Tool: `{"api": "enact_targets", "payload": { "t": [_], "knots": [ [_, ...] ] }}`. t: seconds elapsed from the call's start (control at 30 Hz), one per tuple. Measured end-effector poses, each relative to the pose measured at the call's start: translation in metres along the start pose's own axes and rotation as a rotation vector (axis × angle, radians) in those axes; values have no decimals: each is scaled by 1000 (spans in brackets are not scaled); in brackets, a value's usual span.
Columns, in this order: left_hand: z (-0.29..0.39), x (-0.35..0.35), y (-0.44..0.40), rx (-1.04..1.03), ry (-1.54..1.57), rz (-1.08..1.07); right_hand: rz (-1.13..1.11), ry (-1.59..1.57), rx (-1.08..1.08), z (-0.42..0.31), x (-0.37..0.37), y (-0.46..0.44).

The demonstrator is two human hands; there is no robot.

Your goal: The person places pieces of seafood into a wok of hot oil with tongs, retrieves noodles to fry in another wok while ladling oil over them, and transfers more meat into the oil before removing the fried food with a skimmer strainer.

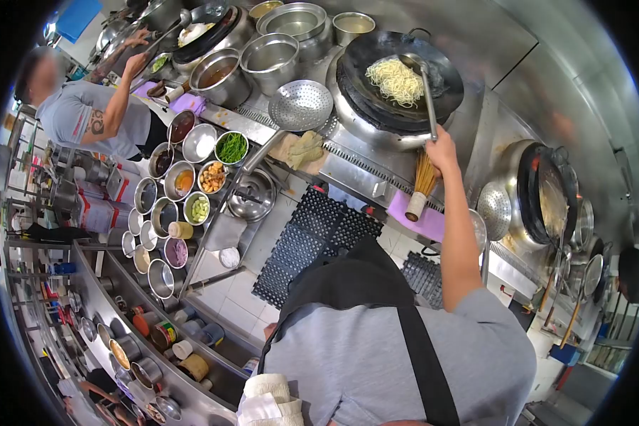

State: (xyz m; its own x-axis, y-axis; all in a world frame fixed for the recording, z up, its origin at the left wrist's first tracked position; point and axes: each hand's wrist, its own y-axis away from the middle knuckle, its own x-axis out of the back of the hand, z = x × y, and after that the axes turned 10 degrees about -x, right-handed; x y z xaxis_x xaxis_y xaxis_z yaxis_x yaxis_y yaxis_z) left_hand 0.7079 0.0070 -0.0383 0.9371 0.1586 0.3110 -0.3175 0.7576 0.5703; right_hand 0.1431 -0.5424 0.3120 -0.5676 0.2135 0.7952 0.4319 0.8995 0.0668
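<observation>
My right hand (441, 150) is closed round the handle of a metal ladle (427, 96), whose bowl rests in a black wok beside pale noodles (394, 80). The wok (447, 67) sits on a round steel burner. Just below that hand, a bamboo brush (422, 181) lies across the stove's edge, over a purple cloth (397, 206). Only a small part of my left hand (270, 330) shows at the left side of the black apron, and its fingers are hidden.
Left of the wok are a perforated strainer (300, 105), steel pots (270, 60) and a folded cloth (307, 149). Ingredient bowls (231, 148) fill the left counter. A co-worker (96, 113) stands at another wok. Another burner (511, 192) is at right.
</observation>
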Motion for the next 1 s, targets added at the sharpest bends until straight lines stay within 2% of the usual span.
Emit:
{"api": "enact_targets", "payload": {
  "t": [0.07, 0.1, 0.17, 0.23, 0.27, 0.33, 0.37, 0.4, 0.43, 0.47, 0.53, 0.57, 0.6, 0.63, 0.67, 0.7, 0.73, 0.77, 0.8, 0.87, 0.97, 1.0],
  "knots": [
    [10, 2, -20, 95, 274, 52, -14, -11, 23, -1, 0, 2],
    [27, 4, -28, 153, 396, 78, -7, 21, 103, 11, -6, -2],
    [121, 13, -25, 105, 237, 88, 62, 35, 287, 28, -8, 7],
    [201, 12, -20, 72, 135, 90, -67, -56, 111, 10, 13, 46],
    [198, 17, -29, 78, 162, 67, -130, -100, 18, 4, 19, 66],
    [194, 25, -53, 90, 211, 13, -66, -137, -59, 15, 8, 95],
    [220, 25, -49, 88, 124, -24, 117, -286, 104, 37, -15, 105],
    [223, 26, -57, 88, 100, -82, 127, -317, 29, 46, -25, 121],
    [210, 32, -72, 82, 60, -137, 137, -350, -45, 53, -34, 138],
    [168, 42, -97, 27, -23, -205, 170, -421, -102, 48, -41, 158],
    [91, 62, -150, -181, -306, -366, 217, -530, -259, 55, -63, 192],
    [101, 75, -172, -228, -388, -443, 263, -581, -345, 60, -72, 208],
    [113, 87, -193, -280, -466, -516, 391, -487, -237, 62, -77, 220],
    [125, 91, -213, -333, -537, -595, 453, -441, -264, 73, -89, 229],
    [137, 92, -233, -389, -599, -669, 313, -481, -441, 59, -72, 236],
    [148, 86, -252, -448, -651, -730, 433, -457, -347, 76, -90, 236],
    [157, 80, -268, -507, -696, -774, 336, -431, -442, 73, -83, 238],
    [166, 74, -284, -567, -737, -804, 356, -383, -438, 82, -89, 238],
    [172, 59, -296, 121, -28, -588, 366, -339, -427, 96, -101, 236],
    [239, 27, -298, 151, -169, -620, 389, -201, -446, 119, -119, 231],
    [288, -20, -322, -411, -342, -988, 357, -106, -466, 144, -126, 229],
    [320, -50, -300, -26, -285, -811, 338, -91, -473, 150, -125, 232]
  ]
}}
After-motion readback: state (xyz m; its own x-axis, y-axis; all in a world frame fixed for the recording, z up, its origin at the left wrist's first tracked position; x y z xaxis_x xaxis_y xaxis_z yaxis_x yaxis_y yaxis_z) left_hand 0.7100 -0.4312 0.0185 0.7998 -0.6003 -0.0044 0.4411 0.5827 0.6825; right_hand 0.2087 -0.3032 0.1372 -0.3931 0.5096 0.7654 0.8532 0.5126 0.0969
